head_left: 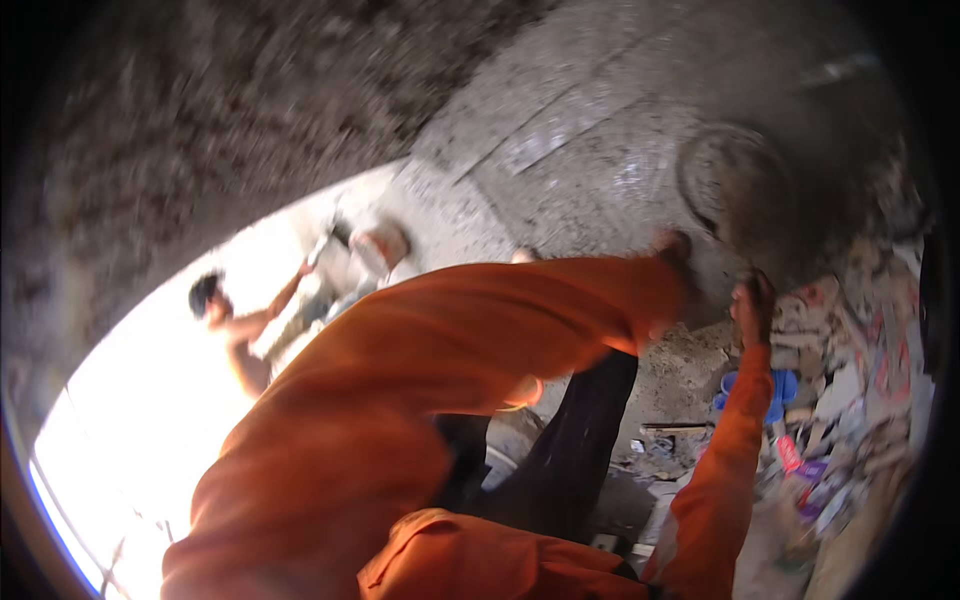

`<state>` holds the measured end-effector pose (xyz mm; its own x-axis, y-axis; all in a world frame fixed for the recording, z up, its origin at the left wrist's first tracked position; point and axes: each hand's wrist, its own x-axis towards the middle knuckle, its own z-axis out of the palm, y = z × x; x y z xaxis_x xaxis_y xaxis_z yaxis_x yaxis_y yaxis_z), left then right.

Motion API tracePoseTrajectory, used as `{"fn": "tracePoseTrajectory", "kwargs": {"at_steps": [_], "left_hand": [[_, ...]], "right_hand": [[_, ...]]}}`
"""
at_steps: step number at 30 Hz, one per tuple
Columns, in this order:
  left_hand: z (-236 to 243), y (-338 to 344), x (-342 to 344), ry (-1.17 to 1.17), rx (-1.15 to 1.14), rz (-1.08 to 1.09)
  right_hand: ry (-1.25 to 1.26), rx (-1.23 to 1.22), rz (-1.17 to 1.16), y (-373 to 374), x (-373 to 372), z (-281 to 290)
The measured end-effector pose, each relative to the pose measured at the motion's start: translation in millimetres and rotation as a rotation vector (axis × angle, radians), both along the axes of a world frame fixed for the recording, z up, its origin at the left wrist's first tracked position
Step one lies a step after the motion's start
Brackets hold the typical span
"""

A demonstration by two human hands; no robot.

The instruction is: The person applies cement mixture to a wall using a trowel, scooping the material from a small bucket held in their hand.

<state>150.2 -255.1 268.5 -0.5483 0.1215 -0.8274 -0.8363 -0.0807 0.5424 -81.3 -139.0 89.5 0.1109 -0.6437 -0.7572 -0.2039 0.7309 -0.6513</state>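
Observation:
My orange-sleeved left arm stretches across the middle, and my left hand (672, 248) is blurred at its far end, near a round, grey, mortar-smeared shape (728, 175) at the upper right; its fingers cannot be made out. Just below that shape, my right hand (752, 298) is closed, with what it grips too dark and blurred to name. A dark patch of rough grey material (790, 235) lies beyond it. My dark trousers show beneath my arms.
A co-worker (240, 330) with bare arms handles something at the bright opening on the left. Rubble and scraps (850, 390) cover the right, with a blue plastic item (780, 395) among them. A rough dark concrete surface (220, 100) fills the upper left.

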Motion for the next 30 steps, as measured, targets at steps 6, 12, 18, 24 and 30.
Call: {"fn": "tracePoseTrajectory", "kwargs": {"at_steps": [6,12,18,24,30], "left_hand": [[8,20,-24,0.180,-0.006,0.079],[-7,3,-43,0.291,-0.069,0.043],[-11,10,-23,0.233,-0.172,0.043],[2,99,85,-0.067,-0.295,0.249],[22,297,349,-0.633,-0.588,0.523]], "right_hand": [[0.023,-0.069,0.068,29,-46,-17],[-0.090,0.122,-0.226,36,-62,30],[-0.304,0.057,-0.597,54,-30,84],[-0.104,-0.533,-1.158,-14,34,163],[0.653,-0.871,-1.425,-163,140,133]]}}
